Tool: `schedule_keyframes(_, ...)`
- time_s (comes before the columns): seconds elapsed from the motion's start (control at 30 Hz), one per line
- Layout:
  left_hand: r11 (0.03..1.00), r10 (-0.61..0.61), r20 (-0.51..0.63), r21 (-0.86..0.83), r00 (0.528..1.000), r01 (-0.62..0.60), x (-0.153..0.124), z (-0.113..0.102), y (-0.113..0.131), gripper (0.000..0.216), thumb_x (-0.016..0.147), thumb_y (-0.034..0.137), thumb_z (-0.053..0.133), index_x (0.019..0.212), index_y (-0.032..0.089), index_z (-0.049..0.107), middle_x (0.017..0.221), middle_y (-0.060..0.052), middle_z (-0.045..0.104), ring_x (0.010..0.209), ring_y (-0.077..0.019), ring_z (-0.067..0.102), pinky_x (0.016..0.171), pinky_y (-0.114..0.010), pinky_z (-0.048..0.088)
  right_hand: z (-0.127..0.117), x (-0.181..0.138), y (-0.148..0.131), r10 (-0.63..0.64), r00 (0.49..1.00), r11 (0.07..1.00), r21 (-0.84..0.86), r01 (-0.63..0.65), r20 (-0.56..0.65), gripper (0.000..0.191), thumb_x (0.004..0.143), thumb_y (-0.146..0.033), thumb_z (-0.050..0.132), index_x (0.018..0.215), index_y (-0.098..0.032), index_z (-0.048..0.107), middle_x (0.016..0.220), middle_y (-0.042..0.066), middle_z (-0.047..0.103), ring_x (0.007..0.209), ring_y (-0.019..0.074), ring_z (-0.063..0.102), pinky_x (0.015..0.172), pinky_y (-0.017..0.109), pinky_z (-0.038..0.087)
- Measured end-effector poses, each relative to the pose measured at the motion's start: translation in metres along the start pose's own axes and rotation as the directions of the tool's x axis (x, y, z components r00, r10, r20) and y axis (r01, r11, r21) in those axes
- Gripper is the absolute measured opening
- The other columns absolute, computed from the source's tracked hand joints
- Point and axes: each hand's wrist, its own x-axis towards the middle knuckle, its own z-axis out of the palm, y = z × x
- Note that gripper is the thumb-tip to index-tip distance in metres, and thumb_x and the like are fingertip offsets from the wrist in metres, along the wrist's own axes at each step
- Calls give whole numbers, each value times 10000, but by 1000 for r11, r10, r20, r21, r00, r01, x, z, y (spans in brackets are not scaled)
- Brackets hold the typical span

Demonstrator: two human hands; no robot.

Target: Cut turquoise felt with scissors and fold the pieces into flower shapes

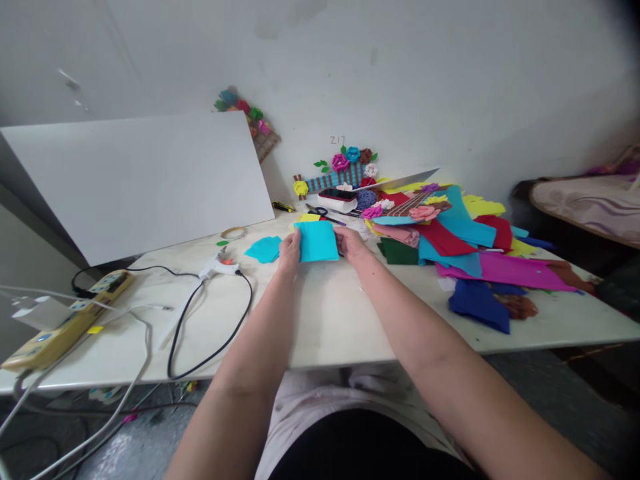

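A turquoise square sheet (319,242), apparently crepe paper or felt, is held up over the table between my two hands. My left hand (289,252) is closed on its left edge, thumb in front. At its right edge my right hand (351,243) pinches the sheet, with some fingertips hidden behind it. Just left of my left hand lies a turquoise cut piece (263,249) with a pointed end. Behind the sheet a yellow piece (309,218) and a pair of scissors (317,211) are partly visible.
A white glue gun (219,266) with a looping black cord lies left, near a power strip (70,320). Colourful sheets (505,268) pile up at right beside a flower-decorated guitar shape (415,208). A phone (337,194), tape roll (233,233) and white board (145,180) are behind.
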Motion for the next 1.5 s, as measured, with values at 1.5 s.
schedule_keyframes(1.5,984,-104,-41,-147,994,97,-1,-2,-1,291,620,412,668,704,140,604,561,21,485,595,-116,434,585,-244,354,-2,-4,-1,28,999,997,74,-29,23,35,641,-174,565,623,-160,539,479,-14,578,422,109,494,406,224,337)
